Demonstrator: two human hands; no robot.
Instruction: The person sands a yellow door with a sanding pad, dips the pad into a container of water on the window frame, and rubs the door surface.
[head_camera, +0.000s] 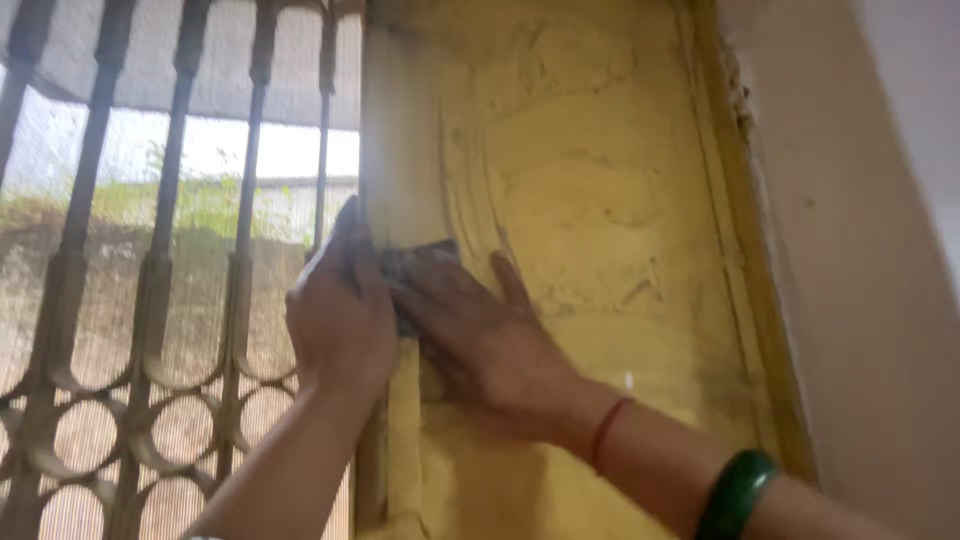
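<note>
Behind your left hand (340, 315), the metal window grille (150, 300) is crowding the edge. That hand is gripping the window frame post (400, 160) — steadying you — while your right hand (480, 335), fingers spread, is pressing a dark sanding pad (415, 265) flat against the yellow putty-coated panel (590, 200); a white wall (860, 280) is boxing in the far side.

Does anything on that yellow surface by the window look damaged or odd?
Yes. The yellow panel is patchy, with swirled, uneven marks instead of a smooth coat, and its right edge looks chipped and ragged beside the white wall. Both hands, left hand and right hand, press a dark pad on it.
</note>
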